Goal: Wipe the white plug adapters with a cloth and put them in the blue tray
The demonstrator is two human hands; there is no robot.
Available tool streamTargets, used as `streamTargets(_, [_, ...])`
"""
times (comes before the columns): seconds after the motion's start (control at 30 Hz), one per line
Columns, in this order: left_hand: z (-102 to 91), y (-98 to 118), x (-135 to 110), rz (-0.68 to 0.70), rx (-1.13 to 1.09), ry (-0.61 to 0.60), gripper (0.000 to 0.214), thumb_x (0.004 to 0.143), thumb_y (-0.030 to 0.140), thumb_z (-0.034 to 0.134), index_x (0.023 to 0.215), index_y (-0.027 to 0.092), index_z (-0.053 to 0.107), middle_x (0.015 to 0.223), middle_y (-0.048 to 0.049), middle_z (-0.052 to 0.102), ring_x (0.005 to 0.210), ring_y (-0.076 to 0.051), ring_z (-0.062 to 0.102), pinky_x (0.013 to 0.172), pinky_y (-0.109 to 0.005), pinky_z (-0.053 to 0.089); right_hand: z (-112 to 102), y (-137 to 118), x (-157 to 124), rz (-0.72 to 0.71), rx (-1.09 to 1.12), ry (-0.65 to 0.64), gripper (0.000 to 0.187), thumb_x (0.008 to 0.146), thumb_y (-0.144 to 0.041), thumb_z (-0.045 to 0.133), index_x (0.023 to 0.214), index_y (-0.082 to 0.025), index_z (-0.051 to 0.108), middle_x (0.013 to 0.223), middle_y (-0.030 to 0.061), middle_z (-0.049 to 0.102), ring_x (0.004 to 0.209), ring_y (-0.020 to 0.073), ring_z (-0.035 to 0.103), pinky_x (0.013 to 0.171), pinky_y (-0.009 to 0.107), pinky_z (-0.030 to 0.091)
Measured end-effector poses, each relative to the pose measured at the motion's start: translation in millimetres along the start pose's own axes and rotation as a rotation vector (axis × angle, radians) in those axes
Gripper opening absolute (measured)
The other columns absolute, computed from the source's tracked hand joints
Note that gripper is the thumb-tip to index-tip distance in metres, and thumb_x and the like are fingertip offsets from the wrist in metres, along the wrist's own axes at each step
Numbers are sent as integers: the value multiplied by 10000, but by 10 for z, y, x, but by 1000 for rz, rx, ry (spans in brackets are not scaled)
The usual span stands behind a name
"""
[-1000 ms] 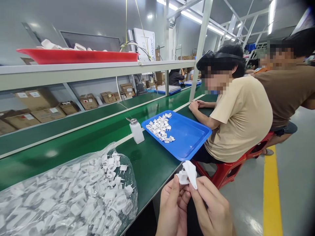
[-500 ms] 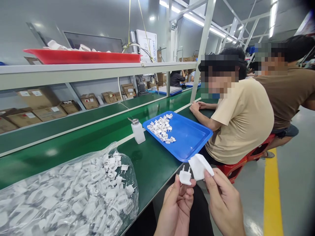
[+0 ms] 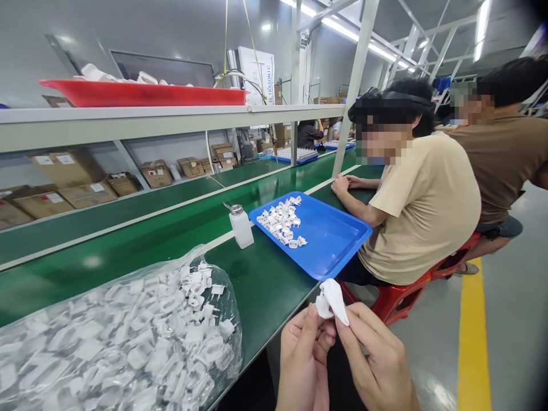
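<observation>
Between the thumb and fingers of my left hand (image 3: 305,348) is a white plug housing (image 3: 323,307); its pins are hidden behind the cloth. My right hand (image 3: 371,354) pinches a folded white cloth (image 3: 335,298), which lies against the plug housing. Both hands are just off the bench's front edge, below a blue tray (image 3: 331,228). Several white plug housings (image 3: 280,220) with metal pins lie in the tray's left part. To the left, a clear plastic bag (image 3: 234,319) is full of similar white plug pieces (image 3: 141,348).
A white pump bottle (image 3: 241,228) stands beside the tray on the green bench (image 3: 252,285). Above is a shelf (image 3: 171,124) with a red tray (image 3: 162,97). A person in a beige shirt (image 3: 428,211) sits right of the blue tray, on a red stool (image 3: 402,299).
My right hand has brought the cloth left and down onto the plug housing, covering its pins. The cloth is now bunched narrower. My left hand keeps its hold.
</observation>
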State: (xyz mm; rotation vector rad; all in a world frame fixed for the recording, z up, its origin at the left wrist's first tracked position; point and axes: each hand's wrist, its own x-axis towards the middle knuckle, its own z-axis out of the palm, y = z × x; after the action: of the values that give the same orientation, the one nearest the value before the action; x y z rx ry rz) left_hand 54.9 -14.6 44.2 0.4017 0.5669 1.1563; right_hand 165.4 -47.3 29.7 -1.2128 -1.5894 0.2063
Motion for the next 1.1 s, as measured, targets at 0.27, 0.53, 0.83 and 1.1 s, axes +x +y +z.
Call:
streamTargets(0.27, [37,47,-73,-17,-32,33,281,746,368,881,746,103,787,641,-15,622,589,-70,498,592,-159,465,-123,102,22,-259,-125,-10,277,932,-10,531,1096,-191,661,854,67,621,763,189,633,673,308,550])
streamTargets(0.53, [107,-4,-125,-83,-44,75,385,642,438,936,729,92,791,646,-36,644,567,-55,484,523,-138,402,-227,356,-161,-427,-270,40,375,845,-2,643,1181,-162,682,946,113,697,863,254,666,728,377,577])
streamTargets(0.83, [32,-124,-138,353,382,195,360,569,320,967,886,191,852,731,-90,784,596,-175,649,585,-252,527,-225,86,-46,181,125,200,241,995,-256,529,945,-220,763,732,23,604,596,172,593,498,267,469])
streamTargets(1.1, [55,-108,-235,813,706,122,383,704,84,863,1017,304,833,815,-53,806,754,-249,700,761,-328,548,-386,-1,-2,-43,-48,37,256,980,-144,520,1118,-238,715,899,51,620,748,171,624,630,256,511])
